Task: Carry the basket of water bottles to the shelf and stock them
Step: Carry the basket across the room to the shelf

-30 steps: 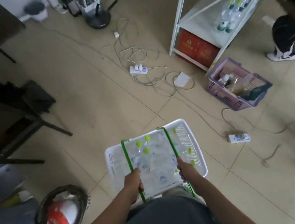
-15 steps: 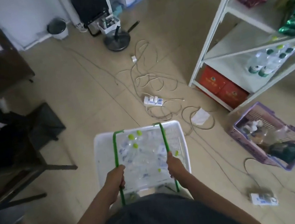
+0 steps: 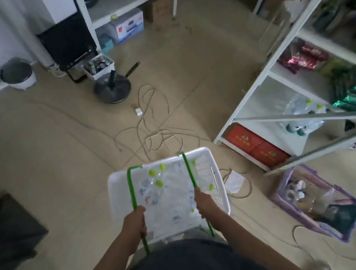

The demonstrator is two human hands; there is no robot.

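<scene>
I hold a white plastic basket (image 3: 209, 169) in front of my waist, above the tiled floor. It has two green handles and is filled with clear water bottles with lime-green caps (image 3: 156, 184). My left hand (image 3: 135, 221) is closed on the left green handle and my right hand (image 3: 205, 203) on the right one. The white metal shelf (image 3: 257, 88) stands to the right, with a few bottles (image 3: 301, 108) lying on a lower level.
Loose cables (image 3: 154, 133) sprawl on the floor ahead of the basket. A purple basket (image 3: 351, 237) with items sits by the shelf foot, red boxes (image 3: 254, 144) under the shelf. A fan base (image 3: 112, 89), small bin (image 3: 17, 73) and dark furniture (image 3: 7, 229) lie left and ahead.
The view has swung upward and rightward: the shelf now looms closer on the right, and the basket in both hands has moved forward over the cables.
</scene>
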